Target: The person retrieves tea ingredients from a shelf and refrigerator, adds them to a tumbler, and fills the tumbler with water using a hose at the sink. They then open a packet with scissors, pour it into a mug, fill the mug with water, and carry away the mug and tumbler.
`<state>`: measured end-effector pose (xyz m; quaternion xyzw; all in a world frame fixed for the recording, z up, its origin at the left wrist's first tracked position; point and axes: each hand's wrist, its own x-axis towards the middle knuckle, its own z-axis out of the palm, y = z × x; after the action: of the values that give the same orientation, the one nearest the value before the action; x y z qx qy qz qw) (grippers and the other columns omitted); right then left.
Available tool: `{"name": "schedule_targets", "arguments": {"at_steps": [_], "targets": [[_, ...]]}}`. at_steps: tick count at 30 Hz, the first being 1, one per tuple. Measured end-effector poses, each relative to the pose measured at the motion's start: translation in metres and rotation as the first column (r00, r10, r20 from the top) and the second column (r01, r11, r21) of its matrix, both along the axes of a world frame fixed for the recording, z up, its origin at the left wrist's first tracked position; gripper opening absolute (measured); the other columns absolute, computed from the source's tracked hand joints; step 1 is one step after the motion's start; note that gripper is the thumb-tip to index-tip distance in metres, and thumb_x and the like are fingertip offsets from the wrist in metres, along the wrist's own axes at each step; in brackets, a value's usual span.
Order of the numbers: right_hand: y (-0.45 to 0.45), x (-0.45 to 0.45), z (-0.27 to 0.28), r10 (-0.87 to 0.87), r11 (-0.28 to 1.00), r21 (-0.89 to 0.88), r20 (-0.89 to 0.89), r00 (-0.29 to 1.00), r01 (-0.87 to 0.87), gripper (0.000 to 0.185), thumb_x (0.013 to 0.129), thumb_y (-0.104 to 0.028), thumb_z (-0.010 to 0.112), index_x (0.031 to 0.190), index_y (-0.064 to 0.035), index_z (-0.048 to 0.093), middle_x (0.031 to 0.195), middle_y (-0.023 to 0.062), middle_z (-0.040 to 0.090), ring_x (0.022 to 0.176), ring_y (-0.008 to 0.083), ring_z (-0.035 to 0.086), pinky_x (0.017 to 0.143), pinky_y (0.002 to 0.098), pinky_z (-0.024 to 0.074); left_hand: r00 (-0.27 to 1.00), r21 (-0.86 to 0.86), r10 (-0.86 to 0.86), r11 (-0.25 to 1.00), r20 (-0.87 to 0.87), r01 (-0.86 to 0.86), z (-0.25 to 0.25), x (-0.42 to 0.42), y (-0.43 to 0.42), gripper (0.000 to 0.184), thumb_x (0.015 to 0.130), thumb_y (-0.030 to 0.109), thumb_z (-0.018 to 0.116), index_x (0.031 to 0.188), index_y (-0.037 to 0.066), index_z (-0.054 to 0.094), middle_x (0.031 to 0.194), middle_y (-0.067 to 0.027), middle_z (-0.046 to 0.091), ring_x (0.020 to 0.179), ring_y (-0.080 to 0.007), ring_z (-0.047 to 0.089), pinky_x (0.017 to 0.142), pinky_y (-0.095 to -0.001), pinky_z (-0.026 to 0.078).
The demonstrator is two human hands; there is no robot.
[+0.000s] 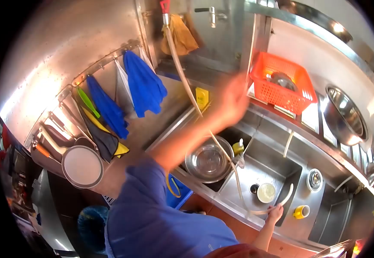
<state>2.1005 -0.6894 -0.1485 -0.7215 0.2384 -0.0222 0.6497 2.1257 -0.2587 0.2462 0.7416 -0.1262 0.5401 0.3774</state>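
Observation:
My right hand [274,213] is closed around a pale flexible hose [262,212] near its open end, above the front edge of the sink basin [230,189]. The hose's free end curves up over the basin. A light-coloured bowl [266,193] lies in the basin beside the drain. Stretched far forward, my left hand [234,99] is smeared by motion, over the sink's back corner near a yellow box [202,98]. Its fingers cannot be made out. Behind my left forearm the hose runs up to a red-handled tap [165,7]. A large metal basin [208,160] sits in the left sink.
An orange basket [283,81] and a steel bowl [345,115] stand on the rack shelf. A yellow mug [301,211] and a lidded container [314,179] are on the ledge between sinks. Blue cloths [144,84] and a pan [82,167] hang at left.

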Motion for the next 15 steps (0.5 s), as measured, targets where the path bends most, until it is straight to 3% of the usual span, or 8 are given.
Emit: {"name": "schedule_targets", "arguments": {"at_steps": [1, 3, 5, 9, 10, 11, 14, 15], "targets": [[-0.001, -0.001, 0.000, -0.034, 0.999, 0.040, 0.046, 0.998, 0.032, 0.030, 0.096, -0.030, 0.045, 0.104, -0.0024, 0.054, 0.070, 0.0123, 0.061, 0.053, 0.0170, 0.058, 0.046, 0.0295, 0.0452, 0.931, 0.151, 0.228, 0.948, 0.286, -0.279, 0.071, -0.010, 0.042, 0.032, 0.082, 0.007, 0.056, 0.114, 0.001, 0.055, 0.092, -0.0152, 0.062, 0.085, -0.0320, 0.060, 0.075, -0.0413, 0.048], [0.000, -0.007, 0.023, -0.061, 0.998, 0.007, -0.015, 0.998, 0.061, 0.026, 0.092, -0.024, 0.048, 0.101, -0.0010, 0.056, 0.077, 0.0159, 0.063, 0.062, 0.0247, 0.061, 0.054, 0.0362, 0.0492, 0.698, 0.077, 0.626, 0.723, 0.348, -0.687, 0.158, -0.016, 0.119, 0.033, 0.086, 0.020, 0.059, 0.112, 0.000, 0.058, 0.097, -0.0204, 0.063, 0.094, -0.0326, 0.060, 0.089, -0.0418, 0.046], [0.006, -0.013, 0.048, 0.225, 0.553, -0.819, -0.029, 0.974, -0.152, 0.024, 0.084, -0.016, 0.050, 0.098, 0.0014, 0.057, 0.090, 0.0195, 0.064, 0.079, 0.0344, 0.062, 0.070, 0.0436, 0.0499, 0.634, 0.128, 0.743, 0.622, 0.217, -0.773, 0.205, -0.002, 0.182, 0.033, 0.087, 0.021, 0.059, 0.112, 0.000, 0.058, 0.098, -0.0204, 0.062, 0.094, -0.0331, 0.060, 0.089, -0.0419, 0.046], [-0.002, -0.022, 0.035, 0.131, 0.692, -0.714, -0.018, 0.991, -0.105, 0.026, 0.081, -0.021, 0.050, 0.096, -0.0008, 0.058, 0.098, 0.0237, 0.059, 0.095, 0.0405, 0.056, 0.081, 0.0502, 0.0451, 0.587, 0.485, 0.807, 0.537, -0.058, -0.690, 0.205, 0.048, 0.275, 0.033, 0.089, 0.023, 0.058, 0.112, -0.001, 0.058, 0.099, -0.0204, 0.062, 0.095, -0.0342, 0.059, 0.087, -0.0421, 0.046], [-0.019, -0.018, -0.007, 0.240, 0.478, -0.876, 0.064, 0.969, -0.061, 0.027, 0.087, -0.026, 0.049, 0.097, -0.0019, 0.058, 0.097, 0.0194, 0.061, 0.090, 0.0341, 0.060, 0.075, 0.0466, 0.0476, 0.581, 0.546, 0.813, 0.506, -0.043, -0.668, 0.202, 0.052, 0.284, 0.033, 0.089, 0.023, 0.058, 0.112, -0.001, 0.058, 0.100, -0.0204, 0.062, 0.095, -0.0345, 0.059, 0.087, -0.0422, 0.046], [0.007, -0.029, 0.061, -0.062, 0.948, -0.317, -0.116, 0.991, 0.022, 0.028, 0.092, -0.031, 0.048, 0.097, -0.0055, 0.059, 0.089, 0.0140, 0.061, 0.080, 0.0264, 0.061, 0.068, 0.0415, 0.0491, 0.574, 0.595, 0.819, 0.465, -0.007, -0.656, 0.199, 0.051, 0.294, 0.033, 0.090, 0.024, 0.058, 0.112, -0.001, 0.058, 0.100, -0.0204, 0.062, 0.096, -0.0347, 0.059, 0.087, -0.0422, 0.046], [-0.022, -0.024, -0.033, 0.155, 0.638, -0.769, 0.176, 0.972, 0.037, 0.021, 0.086, -0.028, 0.053, 0.075, -0.0114, 0.061, 0.072, 0.0085, 0.056, 0.067, 0.0254, 0.056, 0.058, 0.0402, 0.0463, 0.574, 0.615, 0.800, 0.366, 0.177, -0.699, 0.186, 0.017, 0.324, 0.034, 0.091, 0.025, 0.058, 0.112, -0.002, 0.058, 0.102, -0.0203, 0.062, 0.096, -0.0355, 0.059, 0.086, -0.0424, 0.046], [-0.036, -0.012, -0.067, 0.201, 0.707, -0.687, -0.033, 0.979, -0.168, 0.017, 0.082, -0.025, 0.054, 0.078, -0.0109, 0.062, 0.081, 0.0107, 0.059, 0.075, 0.0294, 0.058, 0.065, 0.0434, 0.0480, 0.580, 0.585, 0.783, 0.366, 0.227, -0.723, 0.173, 0.004, 0.325, 0.034, 0.092, 0.026, 0.058, 0.112, -0.002, 0.058, 0.102, -0.0203, 0.062, 0.096, -0.0358, 0.058, 0.086, -0.0424, 0.047]]}}
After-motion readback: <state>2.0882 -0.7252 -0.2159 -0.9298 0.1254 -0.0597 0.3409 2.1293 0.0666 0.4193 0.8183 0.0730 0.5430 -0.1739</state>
